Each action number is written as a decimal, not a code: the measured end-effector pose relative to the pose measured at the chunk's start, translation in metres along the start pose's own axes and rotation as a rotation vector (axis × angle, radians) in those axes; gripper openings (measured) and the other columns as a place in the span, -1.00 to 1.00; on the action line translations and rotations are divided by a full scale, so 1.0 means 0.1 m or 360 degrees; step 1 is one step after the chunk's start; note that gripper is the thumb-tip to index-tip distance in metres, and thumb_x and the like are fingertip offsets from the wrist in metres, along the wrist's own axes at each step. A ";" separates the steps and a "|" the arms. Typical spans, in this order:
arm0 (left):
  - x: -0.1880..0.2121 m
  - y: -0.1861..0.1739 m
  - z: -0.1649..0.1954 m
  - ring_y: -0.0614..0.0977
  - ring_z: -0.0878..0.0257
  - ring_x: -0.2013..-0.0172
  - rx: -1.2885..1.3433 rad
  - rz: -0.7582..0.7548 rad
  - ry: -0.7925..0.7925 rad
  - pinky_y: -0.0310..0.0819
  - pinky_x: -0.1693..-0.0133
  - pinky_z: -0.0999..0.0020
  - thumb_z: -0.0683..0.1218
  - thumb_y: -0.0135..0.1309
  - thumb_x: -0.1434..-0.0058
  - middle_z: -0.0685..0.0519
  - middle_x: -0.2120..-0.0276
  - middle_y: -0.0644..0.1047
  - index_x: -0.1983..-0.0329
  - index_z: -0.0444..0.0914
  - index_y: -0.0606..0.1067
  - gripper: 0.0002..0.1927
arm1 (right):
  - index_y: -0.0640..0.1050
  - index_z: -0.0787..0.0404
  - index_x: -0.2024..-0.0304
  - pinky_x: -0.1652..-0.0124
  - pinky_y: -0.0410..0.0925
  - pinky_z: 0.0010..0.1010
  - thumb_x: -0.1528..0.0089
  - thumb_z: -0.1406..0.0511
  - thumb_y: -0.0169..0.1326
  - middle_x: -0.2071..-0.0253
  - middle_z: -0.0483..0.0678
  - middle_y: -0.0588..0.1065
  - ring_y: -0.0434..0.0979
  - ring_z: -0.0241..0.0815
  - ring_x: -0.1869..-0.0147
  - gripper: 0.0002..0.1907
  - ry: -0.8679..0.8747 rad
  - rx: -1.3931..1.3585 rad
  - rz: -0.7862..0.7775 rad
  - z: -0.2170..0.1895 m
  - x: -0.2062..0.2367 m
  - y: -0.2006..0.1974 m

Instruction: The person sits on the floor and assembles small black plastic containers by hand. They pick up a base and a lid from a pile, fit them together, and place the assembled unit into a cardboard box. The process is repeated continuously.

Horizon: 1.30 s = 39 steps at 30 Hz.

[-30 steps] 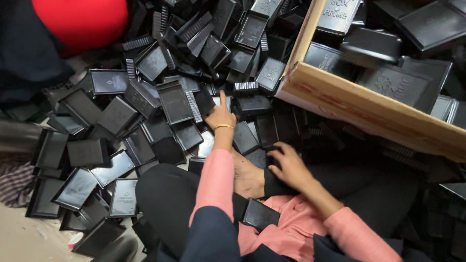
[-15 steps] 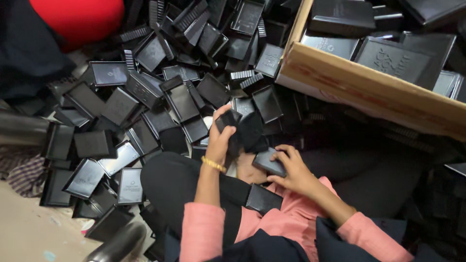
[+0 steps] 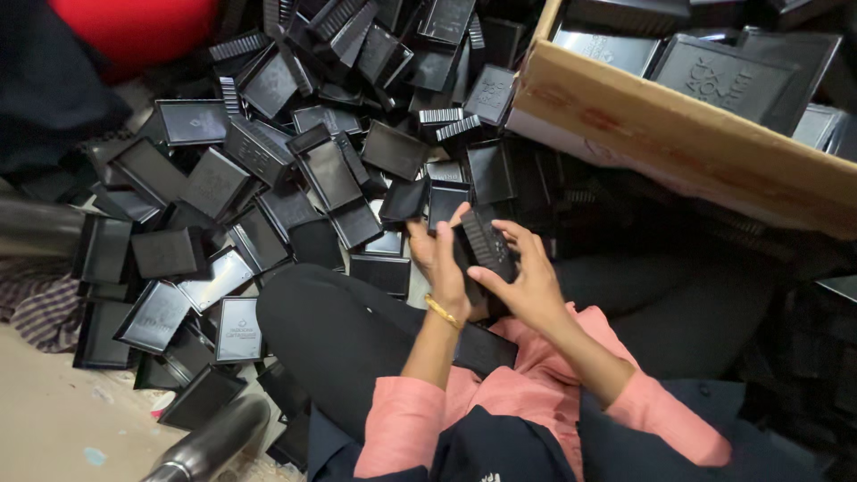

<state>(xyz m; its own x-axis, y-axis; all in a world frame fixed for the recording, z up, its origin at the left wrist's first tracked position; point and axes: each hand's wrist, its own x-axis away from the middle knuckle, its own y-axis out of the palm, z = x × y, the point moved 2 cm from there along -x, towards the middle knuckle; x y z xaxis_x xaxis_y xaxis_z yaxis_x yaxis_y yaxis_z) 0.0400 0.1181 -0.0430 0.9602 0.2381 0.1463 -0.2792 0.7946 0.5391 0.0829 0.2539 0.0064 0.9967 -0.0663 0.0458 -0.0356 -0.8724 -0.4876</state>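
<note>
Black plastic case, small and rectangular, with a ribbed or dotted face: held between both hands above the person's lap, near the centre of the view. Its lower half is covered by fingers and palm; whether it is one piece or two pressed together cannot be made out.

Left hand: wrapped around the case from the left side, fingers curled behind it and mostly hidden, a gold bangle at the wrist. Grip closed on the case.

Right hand: clasps the case from the right, thumb across the front face, fingertips on the upper edge. Grip likewise closed on the case.

Pink sleeves: both forearms emerge from them at the bottom of the view, over a dark garment; the person's trunk is cut off by the lower edge. Another flat black piece rests on the lap just below the hands, partly hidden by the left forearm.

Heap of black cases: many similar trays and lids, loose and overlapping, spread on the floor to the left and ahead of the hands, some open side up, some face down, some with ribbed edges.

Cardboard box: upper right, tilted, its near wall facing the person, holding more black trays; its far part is cut off by the frame.

Red object: upper left, cut off, kind unclear.

Metal cylinder: bottom left, lying on the bare floor, partly out of view.

Checked cloth: at the left edge, partly under the heap.
</note>
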 end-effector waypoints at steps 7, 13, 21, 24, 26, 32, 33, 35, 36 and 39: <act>-0.05 -0.02 -0.10 0.59 0.23 0.00 0.0106 0.0025 -0.0055 0.49 -0.03 0.35 0.05 -0.25 -0.50 -0.08 -0.16 0.52 -0.40 -0.26 0.15 -0.51 | 0.39 0.09 -0.33 -0.11 0.44 -0.27 -0.10 0.20 0.35 -0.21 0.01 0.40 0.48 -0.11 -0.24 -0.24 0.0091 -0.0301 -0.0232 0.05 0.07 0.19; -0.17 -0.25 0.08 0.59 0.17 0.28 -0.1131 -0.0486 0.0408 0.45 0.12 0.32 0.08 -0.16 -0.53 -0.10 0.35 0.56 0.20 -0.30 0.52 -0.60 | 0.51 0.19 -0.28 -0.03 0.43 -0.32 -0.27 0.17 0.16 -0.11 0.00 0.55 0.53 -0.22 -0.09 -0.46 0.0806 -0.1063 -0.0648 0.22 0.06 -0.02; -0.13 -0.30 0.32 0.44 -0.02 0.54 -0.1432 -0.0015 0.0273 0.32 0.37 0.14 0.09 -0.01 -0.39 -0.17 0.58 0.40 0.46 -0.35 0.38 -0.55 | 0.55 0.35 0.12 0.21 0.51 -0.47 -0.18 0.25 0.30 0.30 -0.07 0.66 0.67 -0.35 0.19 -0.66 0.0118 -0.0136 -0.0414 -0.22 0.12 -0.17; -0.27 -0.21 0.38 0.48 -0.02 0.44 -0.1316 -0.0284 0.0451 0.37 0.32 0.17 0.09 -0.12 -0.45 -0.14 0.51 0.44 0.33 -0.32 0.47 -0.59 | 0.58 0.34 0.15 0.28 0.50 -0.45 -0.15 0.25 0.32 0.38 -0.08 0.63 0.69 -0.39 0.26 -0.66 0.0017 0.0155 -0.0264 -0.44 0.04 -0.38; -0.54 -0.17 0.35 0.59 0.03 0.35 -0.1148 -0.0457 0.0467 0.45 0.21 0.19 0.11 -0.17 -0.46 -0.08 0.42 0.53 0.31 -0.29 0.50 -0.57 | 0.57 0.36 0.13 0.28 0.49 -0.47 -0.17 0.25 0.29 0.34 -0.09 0.63 0.62 -0.41 0.24 -0.66 -0.0065 0.0026 -0.0140 -0.51 -0.07 -0.65; -1.45 -0.17 -0.13 0.56 -0.17 0.10 -0.2756 -0.0427 0.0364 0.48 0.17 -0.04 0.20 0.18 -0.19 -0.17 0.14 0.53 0.11 -0.29 0.49 -0.52 | 0.52 0.22 0.11 0.18 0.46 -0.40 -0.42 0.25 0.05 0.22 -0.09 0.56 0.54 -0.26 0.24 -0.84 -0.0220 -0.0698 0.0277 -0.48 -0.25 -1.61; -1.48 -0.19 -0.22 0.56 -0.17 0.06 -0.2878 -0.0438 0.0334 0.48 0.17 -0.04 0.17 0.24 -0.07 -0.15 0.10 0.53 0.09 -0.25 0.48 -0.50 | 0.52 0.24 0.09 0.12 0.48 -0.34 -0.44 0.24 0.02 0.19 -0.04 0.56 0.56 -0.20 0.18 -0.81 -0.0279 -0.0772 0.0300 -0.51 -0.26 -1.69; -1.45 -0.23 -0.29 0.55 -0.17 -0.02 -0.3126 -0.0456 0.0274 0.50 0.15 -0.03 0.10 0.37 0.17 -0.11 0.02 0.51 0.04 -0.17 0.46 -0.38 | 0.54 0.27 0.04 0.00 0.50 -0.22 -0.49 0.22 -0.03 0.12 0.08 0.58 0.60 -0.09 0.07 -0.76 -0.0401 -0.0924 0.0344 -0.62 -0.31 -1.72; -1.40 -0.28 -0.31 0.56 -0.17 0.02 -0.3009 -0.0465 0.0243 0.50 0.15 -0.02 0.07 0.35 0.09 -0.11 0.06 0.53 0.04 -0.20 0.45 -0.43 | 0.55 0.29 0.02 -0.07 0.52 -0.16 -0.51 0.21 -0.06 0.08 0.14 0.58 0.62 -0.03 0.02 -0.73 -0.0461 -0.1004 0.0364 -0.68 -0.36 -1.67; -1.16 -0.36 -0.10 0.59 -0.15 0.10 -0.2575 -0.0482 0.0268 0.51 0.14 -0.01 0.00 0.33 -0.09 -0.11 0.15 0.57 0.07 -0.28 0.43 -0.55 | 0.60 0.36 0.00 -0.06 0.53 -0.27 -0.38 0.19 0.09 0.03 0.15 0.63 0.67 -0.06 -0.05 -0.66 -0.0152 -0.0396 0.0100 -0.64 -0.78 -1.08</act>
<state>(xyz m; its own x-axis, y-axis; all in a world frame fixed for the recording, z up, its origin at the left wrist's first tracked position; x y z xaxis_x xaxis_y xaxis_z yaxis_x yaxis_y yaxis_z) -0.0610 0.0669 -0.0875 0.9967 -0.0553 0.0597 0.0797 0.5154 -0.8532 0.0043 0.3223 0.1114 0.9939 -0.0881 -0.0658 -0.1022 -0.9609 -0.2573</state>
